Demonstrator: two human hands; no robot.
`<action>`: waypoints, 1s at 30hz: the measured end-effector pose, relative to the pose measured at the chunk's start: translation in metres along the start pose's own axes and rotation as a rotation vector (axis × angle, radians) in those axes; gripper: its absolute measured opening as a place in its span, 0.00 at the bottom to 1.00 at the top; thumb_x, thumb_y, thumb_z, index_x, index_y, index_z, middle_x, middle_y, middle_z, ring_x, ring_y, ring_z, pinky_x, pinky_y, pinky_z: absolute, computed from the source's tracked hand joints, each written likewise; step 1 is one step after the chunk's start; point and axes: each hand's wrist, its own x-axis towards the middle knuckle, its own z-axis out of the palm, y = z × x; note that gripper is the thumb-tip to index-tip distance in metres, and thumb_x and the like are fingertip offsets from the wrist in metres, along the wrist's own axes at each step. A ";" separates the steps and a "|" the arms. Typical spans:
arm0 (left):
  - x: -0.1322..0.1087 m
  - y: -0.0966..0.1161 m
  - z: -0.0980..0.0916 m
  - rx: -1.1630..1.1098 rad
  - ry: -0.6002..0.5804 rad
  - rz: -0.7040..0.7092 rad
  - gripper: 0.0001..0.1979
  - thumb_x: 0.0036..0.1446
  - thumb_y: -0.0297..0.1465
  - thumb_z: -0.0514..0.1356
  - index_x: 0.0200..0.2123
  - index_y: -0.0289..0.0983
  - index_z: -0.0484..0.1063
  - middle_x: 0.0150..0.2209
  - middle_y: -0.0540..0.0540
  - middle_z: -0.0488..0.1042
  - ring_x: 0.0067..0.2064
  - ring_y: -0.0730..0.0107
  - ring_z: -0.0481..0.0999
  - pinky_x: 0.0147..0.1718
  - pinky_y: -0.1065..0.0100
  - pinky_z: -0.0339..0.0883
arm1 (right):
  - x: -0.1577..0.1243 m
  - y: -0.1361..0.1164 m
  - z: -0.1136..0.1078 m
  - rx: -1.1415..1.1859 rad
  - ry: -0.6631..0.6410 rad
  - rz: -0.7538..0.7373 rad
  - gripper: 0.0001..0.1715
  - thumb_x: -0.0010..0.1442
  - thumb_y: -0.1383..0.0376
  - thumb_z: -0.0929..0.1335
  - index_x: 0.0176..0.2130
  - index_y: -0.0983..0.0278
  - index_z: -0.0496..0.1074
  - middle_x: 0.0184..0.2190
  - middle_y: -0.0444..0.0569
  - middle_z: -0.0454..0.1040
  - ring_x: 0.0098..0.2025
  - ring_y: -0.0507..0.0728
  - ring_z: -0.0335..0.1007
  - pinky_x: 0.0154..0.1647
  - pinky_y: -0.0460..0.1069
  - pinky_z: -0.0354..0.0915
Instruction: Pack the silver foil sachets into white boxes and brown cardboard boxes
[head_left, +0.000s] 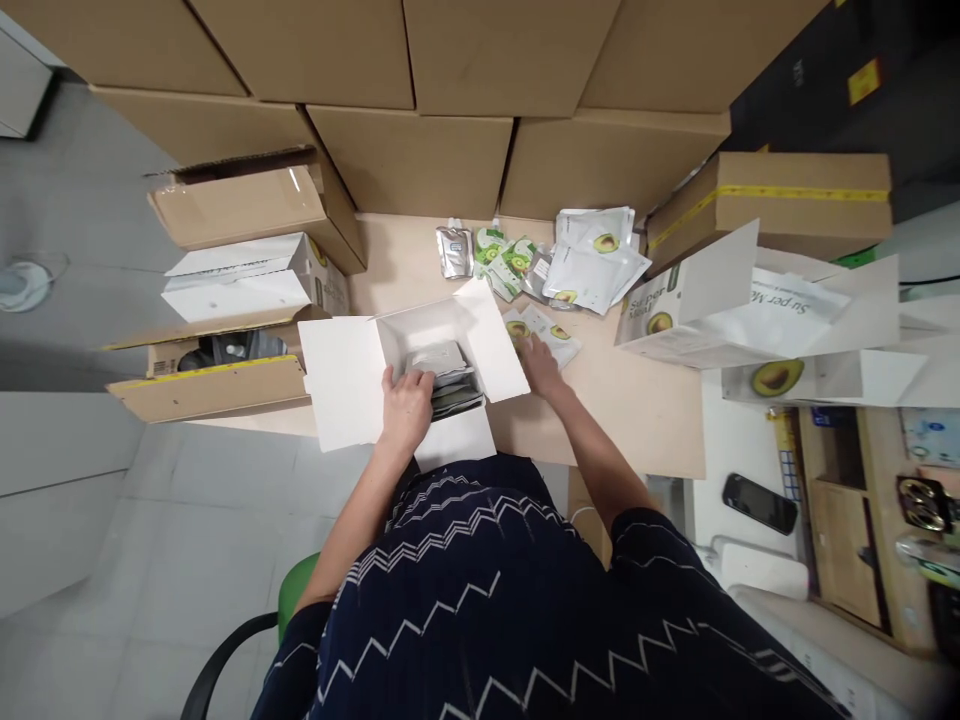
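An open white carton [352, 375] sits on the wooden table [645, 410] in front of me, its flaps spread out. My left hand [406, 408] reaches into it, fingers curled over a stack of grey and silver sachets [439, 360] standing inside. My right hand [541, 365] lies just right of the carton, fingers spread flat on small avocado-print sachets [551, 335] on the table.
More avocado sachets and white packets [592, 260] lie at the table's back. Printed avocado boxes [697, 310] stand at the right, open cardboard boxes [240, 290] at the left, large cartons [420, 150] behind. A phone [759, 503] rests on a side surface at the right.
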 end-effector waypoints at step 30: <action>-0.001 0.002 -0.002 0.008 -0.020 -0.003 0.19 0.58 0.19 0.48 0.46 0.36 0.73 0.41 0.39 0.80 0.43 0.54 0.78 0.57 0.48 0.55 | 0.002 0.050 0.000 0.817 -0.068 0.212 0.28 0.44 0.60 0.73 0.46 0.66 0.73 0.39 0.52 0.79 0.40 0.60 0.75 0.38 0.50 0.69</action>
